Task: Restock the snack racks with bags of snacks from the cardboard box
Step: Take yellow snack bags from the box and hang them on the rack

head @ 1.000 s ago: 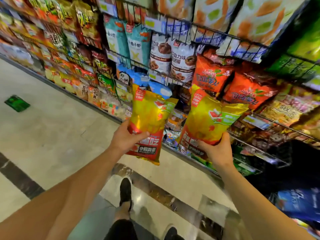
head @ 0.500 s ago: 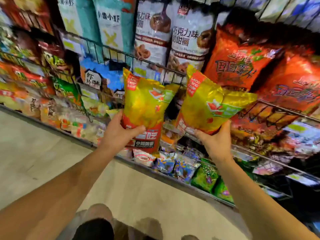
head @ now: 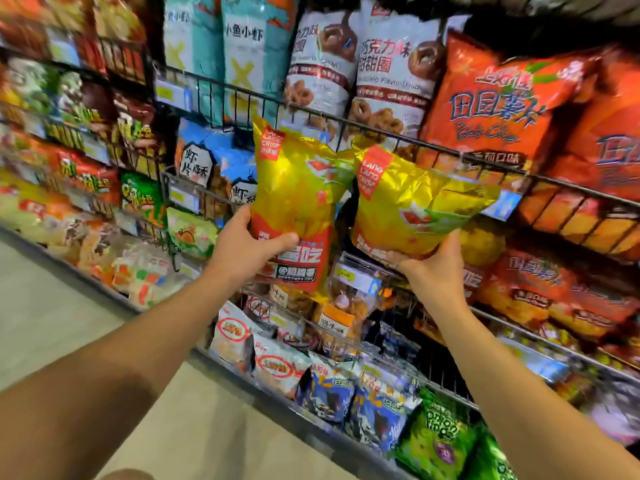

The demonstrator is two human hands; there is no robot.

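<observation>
I hold two yellow-and-red crisp bags in front of the wire snack racks (head: pixel 381 128). My left hand (head: pixel 249 247) grips the lower part of the upright left yellow bag (head: pixel 294 188), thumb across its red band. My right hand (head: pixel 434 263) holds the right yellow bag (head: pixel 412 202) from underneath; this bag is tilted to the right. Both bags hang just before the middle rack, below the white doughnut-snack bags (head: pixel 391 71) and left of the orange potato-chip bags (head: pixel 485 109). The cardboard box is out of view.
Blue-and-teal bags (head: pixel 239 46) fill the upper rack at left. Small white, blue and green packets (head: pixel 436 434) lie in the bottom rack near the floor (head: pixel 52 323). More orange bags (head: pixel 526 289) fill the lower right rack. The racks run on to the left, blurred.
I have come closer to the racks and both bags have moved up and forward toward the middle shelf. The bags now almost touch each other. The floor and my feet have dropped out of view.
</observation>
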